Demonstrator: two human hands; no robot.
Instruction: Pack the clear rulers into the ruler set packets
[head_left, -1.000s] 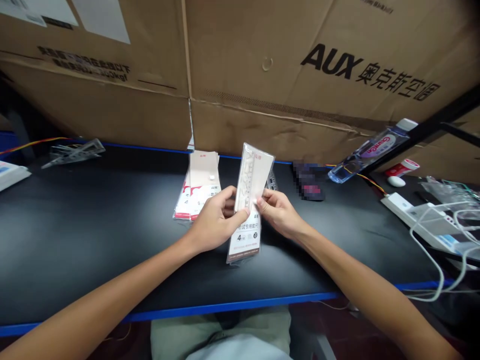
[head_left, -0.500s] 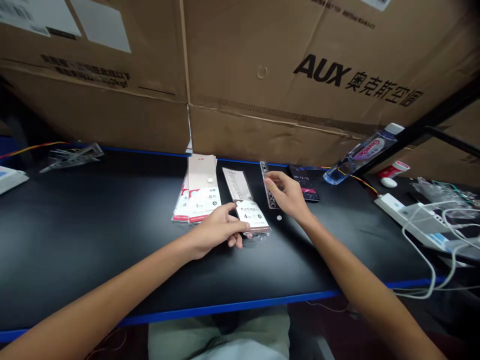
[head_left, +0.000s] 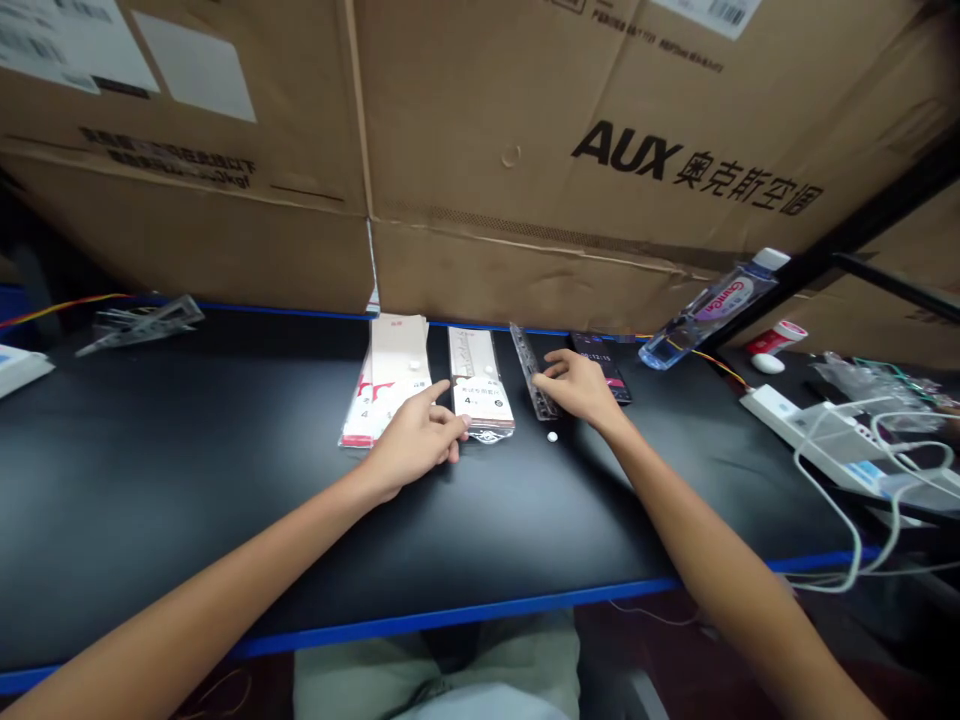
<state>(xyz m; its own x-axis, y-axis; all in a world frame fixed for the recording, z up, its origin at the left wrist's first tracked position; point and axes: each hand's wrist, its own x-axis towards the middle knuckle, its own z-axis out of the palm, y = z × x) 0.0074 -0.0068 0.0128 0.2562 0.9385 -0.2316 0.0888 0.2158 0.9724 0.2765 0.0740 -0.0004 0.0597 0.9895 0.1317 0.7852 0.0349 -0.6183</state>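
A slim clear packet [head_left: 482, 408] with a white label and a ruler set inside lies flat on the black table. My left hand [head_left: 420, 432] is at its lower left edge, thumb on the corner and index finger stretched apart. Left of it, partly behind that hand, lies a stack of red-and-white packets [head_left: 399, 352] with a small white piece [head_left: 414, 366] on top. My right hand [head_left: 581, 388] has its thumb against the edge of a clear ruler [head_left: 526, 358], with the index finger apart from the thumb. A small white round piece [head_left: 553, 437] lies below the ruler.
A phone [head_left: 592, 348] lies behind my right hand. A tilted water bottle [head_left: 709, 312], a red-and-white container [head_left: 780, 338] and a power strip [head_left: 817, 430] with white cables are at the right. A large cardboard box [head_left: 450, 150] stands along the back. Clear plastic pieces [head_left: 146, 320] lie far left.
The labelled packet has shifted up and left and now lies straighter. My left hand has moved left with its grip loosened. The ruler slants slightly more, and my right thumb and index finger have parted.
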